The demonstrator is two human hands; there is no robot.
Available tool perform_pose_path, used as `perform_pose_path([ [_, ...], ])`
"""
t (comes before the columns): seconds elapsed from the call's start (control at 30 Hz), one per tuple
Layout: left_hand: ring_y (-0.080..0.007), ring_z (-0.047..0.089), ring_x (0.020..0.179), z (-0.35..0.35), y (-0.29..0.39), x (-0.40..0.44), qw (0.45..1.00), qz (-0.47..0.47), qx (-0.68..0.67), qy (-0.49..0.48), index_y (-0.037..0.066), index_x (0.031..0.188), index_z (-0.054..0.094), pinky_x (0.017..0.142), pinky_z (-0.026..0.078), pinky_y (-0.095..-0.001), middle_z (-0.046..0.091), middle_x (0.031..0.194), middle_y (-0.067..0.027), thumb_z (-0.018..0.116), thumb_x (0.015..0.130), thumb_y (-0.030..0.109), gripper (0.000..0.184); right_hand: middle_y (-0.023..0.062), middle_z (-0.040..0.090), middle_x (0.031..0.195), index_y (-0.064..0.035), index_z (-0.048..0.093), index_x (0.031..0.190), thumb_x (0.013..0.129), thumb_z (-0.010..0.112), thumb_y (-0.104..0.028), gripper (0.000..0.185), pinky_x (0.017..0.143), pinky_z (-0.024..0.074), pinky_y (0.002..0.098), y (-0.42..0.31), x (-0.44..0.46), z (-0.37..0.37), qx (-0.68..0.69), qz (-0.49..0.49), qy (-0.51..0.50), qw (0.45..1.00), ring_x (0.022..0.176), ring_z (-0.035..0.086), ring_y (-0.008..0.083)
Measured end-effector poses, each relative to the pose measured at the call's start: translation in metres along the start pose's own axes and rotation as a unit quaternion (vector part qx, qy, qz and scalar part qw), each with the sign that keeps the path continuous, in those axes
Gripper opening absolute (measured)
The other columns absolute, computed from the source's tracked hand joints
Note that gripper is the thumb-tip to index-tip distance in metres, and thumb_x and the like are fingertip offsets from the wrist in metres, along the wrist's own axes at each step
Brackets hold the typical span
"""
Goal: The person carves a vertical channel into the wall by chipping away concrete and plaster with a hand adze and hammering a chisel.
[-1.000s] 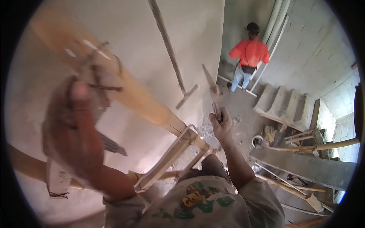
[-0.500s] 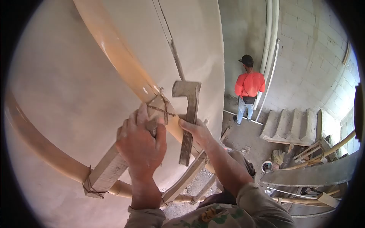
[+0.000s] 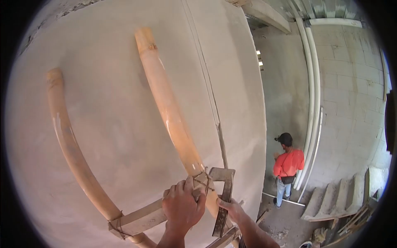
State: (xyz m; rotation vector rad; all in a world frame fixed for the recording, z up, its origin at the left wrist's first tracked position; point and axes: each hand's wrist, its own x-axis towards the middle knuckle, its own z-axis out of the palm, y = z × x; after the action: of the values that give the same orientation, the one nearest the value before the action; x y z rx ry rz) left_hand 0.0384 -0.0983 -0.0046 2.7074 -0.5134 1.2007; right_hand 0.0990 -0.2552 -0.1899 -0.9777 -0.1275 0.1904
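My left hand [image 3: 184,206] is closed beside the tied joint where a wooden crosspiece [image 3: 142,215] meets a thick bamboo pole [image 3: 175,124]. What it grips is mostly hidden by the fingers. Dark wire [image 3: 205,182] binds the joint. To its right, my right hand [image 3: 235,211] is closed round the lower part of a hook-shaped flat bar [image 3: 226,192], its thumb near the pole. The bar's bent top lies just right of the wire. A second bamboo pole [image 3: 76,153] on the left is tied to the crosspiece's other end.
A smooth plastered wall [image 3: 111,95] fills the left, with a thin cord [image 3: 202,62] along it. Below right, a person in a red shirt [image 3: 288,163] stands near white pipes [image 3: 312,103]. Concrete steps [image 3: 335,196] and a bucket [image 3: 306,244] are lower right.
My view has tilted up, so hands, poles and the person sit lower in the picture and the pole tops show. Both hands remain at the tied joint.
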Motion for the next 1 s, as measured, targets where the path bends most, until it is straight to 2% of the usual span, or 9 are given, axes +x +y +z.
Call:
perform_pose_path([
  [0.3,-0.0314,0.064,0.084,0.005,-0.011,0.000,0.996,0.038,0.063,-0.059,0.008,0.118,0.060,0.072,0.049,-0.0438,0.067,0.096,-0.0125,0.061,0.081,0.033,0.045,0.0077,0.062,0.116,0.0062,0.050,0.128,0.088,0.067,-0.027,0.055,0.091,0.0447,0.0311,-0.003,-0.006,0.014,0.034,-0.009,0.017,0.999,0.105,0.058,0.0170],
  [0.37,-0.0316,0.060,0.094,0.005,-0.026,0.002,0.995,0.019,0.009,-0.101,0.008,0.139,0.042,0.081,0.048,-0.0449,0.059,0.114,-0.0121,0.065,0.079,0.037,0.071,-0.0069,0.056,0.084,-0.0102,0.047,0.136,0.092,0.059,-0.040,0.054,0.050,0.0309,0.0218,-0.009,0.002,0.016,-0.043,-0.001,-0.023,0.999,0.061,0.043,0.0041],
  [0.5,-0.0324,0.059,0.094,-0.011,-0.029,0.039,0.983,0.014,0.003,-0.182,0.007,0.136,0.044,0.079,0.049,-0.0445,0.058,0.113,-0.0139,0.056,0.086,0.030,0.057,0.0094,0.052,0.129,0.0039,0.039,0.138,0.095,0.056,-0.022,0.053,0.103,0.0375,0.0346,-0.045,0.035,0.026,0.065,0.024,-0.055,0.996,0.119,0.049,0.0188],
  [0.63,-0.0325,0.058,0.097,-0.027,-0.036,0.072,0.963,-0.007,-0.030,-0.269,0.009,0.138,0.042,0.081,0.050,-0.0446,0.058,0.115,-0.0139,0.054,0.087,0.030,0.056,0.0103,0.049,0.134,0.0024,0.038,0.140,0.089,0.064,-0.034,0.068,0.106,0.0327,0.0373,-0.060,0.034,0.022,0.064,0.055,-0.099,0.991,0.125,0.044,0.0217],
  [0.73,-0.0325,0.058,0.099,-0.035,-0.038,0.102,0.935,-0.026,-0.079,-0.346,0.011,0.140,0.041,0.082,0.050,-0.0446,0.057,0.117,-0.0138,0.054,0.087,0.031,0.057,-0.0029,0.059,0.100,-0.0042,0.049,0.134,0.086,0.070,-0.019,0.054,0.076,0.0457,0.0261,-0.080,0.048,0.016,0.100,0.158,-0.050,0.981,0.086,0.055,0.0098],
  [0.8,-0.0325,0.058,0.100,-0.033,-0.046,0.117,0.903,-0.038,-0.123,-0.409,0.012,0.140,0.040,0.083,0.050,-0.0447,0.057,0.117,-0.0136,0.054,0.087,0.031,0.058,0.0030,0.062,0.111,-0.0068,0.054,0.130,0.088,0.066,-0.021,0.045,0.082,0.0481,0.0293,-0.116,0.058,0.021,-0.123,0.267,-0.002,0.956,0.095,0.060,0.0148],
  [0.87,-0.0325,0.057,0.101,-0.025,-0.053,0.122,0.856,-0.071,-0.161,-0.487,0.014,0.141,0.039,0.084,0.050,-0.0447,0.057,0.118,-0.0135,0.054,0.087,0.032,0.059,0.0061,0.067,0.110,-0.0139,0.062,0.122,0.085,0.064,-0.021,0.038,0.083,0.0499,0.0296,-0.095,0.052,-0.010,-0.321,0.183,-0.027,0.929,0.094,0.064,0.0161],
  [0.93,-0.0319,0.064,0.090,-0.036,-0.058,0.142,0.859,-0.134,-0.192,-0.456,0.013,0.122,0.059,0.078,0.051,-0.0446,0.066,0.101,-0.0125,0.061,0.082,0.035,0.045,0.0056,0.070,0.086,-0.0091,0.069,0.097,0.081,0.066,-0.022,0.021,0.071,0.0524,0.0316,-0.135,0.046,0.021,-0.335,0.259,0.103,0.900,0.080,0.066,0.0158],
  [1.0,-0.0348,0.063,0.095,-0.041,-0.056,0.127,0.838,-0.149,-0.218,-0.477,0.013,0.128,0.055,0.083,0.051,-0.0456,0.065,0.107,-0.0145,0.055,0.085,0.033,0.048,0.0096,0.065,0.067,-0.0034,0.066,0.085,0.080,0.068,-0.026,0.023,0.055,0.0505,0.0329,-0.159,0.027,0.033,-0.397,0.305,0.144,0.854,0.060,0.064,0.0184],
])
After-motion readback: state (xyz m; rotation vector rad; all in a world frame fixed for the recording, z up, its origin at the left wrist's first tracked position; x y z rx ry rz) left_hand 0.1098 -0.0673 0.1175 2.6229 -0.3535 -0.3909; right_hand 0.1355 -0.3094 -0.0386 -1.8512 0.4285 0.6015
